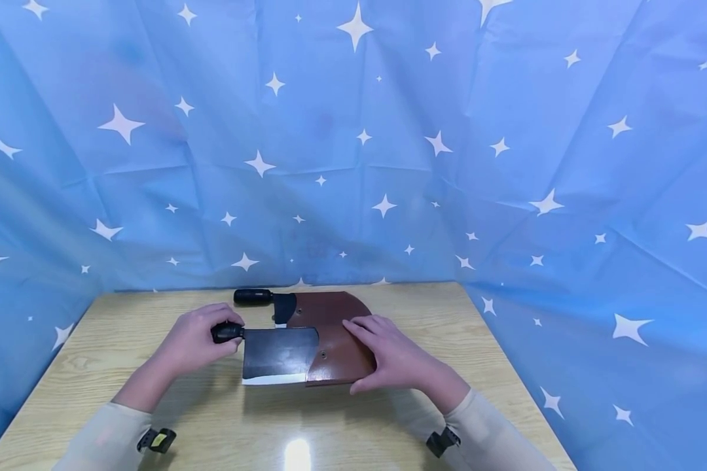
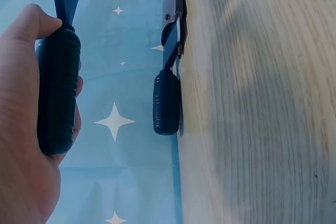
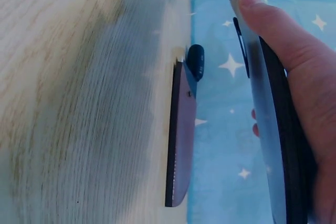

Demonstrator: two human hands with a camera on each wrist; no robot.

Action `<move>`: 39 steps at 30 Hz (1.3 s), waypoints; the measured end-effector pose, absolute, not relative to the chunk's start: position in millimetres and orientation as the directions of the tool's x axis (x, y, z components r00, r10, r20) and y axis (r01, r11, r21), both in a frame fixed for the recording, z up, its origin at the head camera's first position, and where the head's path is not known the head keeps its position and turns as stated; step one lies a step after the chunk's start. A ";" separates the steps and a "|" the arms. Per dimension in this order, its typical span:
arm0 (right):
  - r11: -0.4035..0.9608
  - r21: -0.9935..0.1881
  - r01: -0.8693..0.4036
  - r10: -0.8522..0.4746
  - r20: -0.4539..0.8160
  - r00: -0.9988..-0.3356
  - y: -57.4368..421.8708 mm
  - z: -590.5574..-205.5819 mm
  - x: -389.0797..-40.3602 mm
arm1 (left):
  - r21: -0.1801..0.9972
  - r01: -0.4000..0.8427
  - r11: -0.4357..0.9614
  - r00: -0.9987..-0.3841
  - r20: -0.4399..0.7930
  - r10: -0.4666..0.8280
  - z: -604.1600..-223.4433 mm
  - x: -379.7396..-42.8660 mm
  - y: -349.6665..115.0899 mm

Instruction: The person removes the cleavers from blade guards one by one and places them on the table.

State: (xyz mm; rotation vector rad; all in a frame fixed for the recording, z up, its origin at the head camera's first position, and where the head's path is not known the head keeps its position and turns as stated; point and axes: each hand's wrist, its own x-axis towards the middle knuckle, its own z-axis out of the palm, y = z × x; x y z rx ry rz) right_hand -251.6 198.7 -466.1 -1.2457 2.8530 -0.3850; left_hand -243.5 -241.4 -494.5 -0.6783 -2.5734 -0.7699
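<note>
Head | left hand [image 1: 196, 335] curled round handle [image 1: 226, 332] | right hand [image 1: 393, 353] clasping sheath [image 1: 340, 358]

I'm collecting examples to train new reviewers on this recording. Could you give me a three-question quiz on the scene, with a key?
1. Which hand grips the black handle of the near cleaver?
2. True or false: bare blade shows outside the brown sheath that the right hand holds.
3. Where is the second cleaver? A: hung on the starry backdrop. B: on the wooden table, beyond the held cleaver. C: inside the held sheath.

Key: 1. The left hand. 2. True. 3. B.
</note>
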 end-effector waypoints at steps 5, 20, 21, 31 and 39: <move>0.654 -0.225 -0.722 -0.723 0.094 -0.685 198.8 -464.4 -250.9 | 0.408 0.543 0.734 -0.814 0.472 0.339 -494.7 -244.4 -241.6; 0.669 -0.237 -0.705 -0.709 0.084 -0.701 203.1 -463.8 -252.3 | 0.435 0.512 0.740 -0.840 0.434 0.326 -490.9 -242.9 -247.9; 0.671 -0.235 -0.703 -0.707 0.084 -0.703 203.6 -464.0 -252.3 | 0.437 0.510 0.741 -0.842 0.431 0.325 -490.9 -242.8 -248.4; 0.675 -0.247 -0.695 -0.703 0.070 -0.708 204.8 -459.7 -250.8 | 0.445 0.510 0.736 -0.846 0.414 0.336 -488.3 -242.6 -250.6; 0.678 -0.254 -0.690 -0.699 0.070 -0.712 206.3 -458.9 -252.2 | 0.441 0.512 0.737 -0.843 0.421 0.334 -484.2 -243.3 -252.9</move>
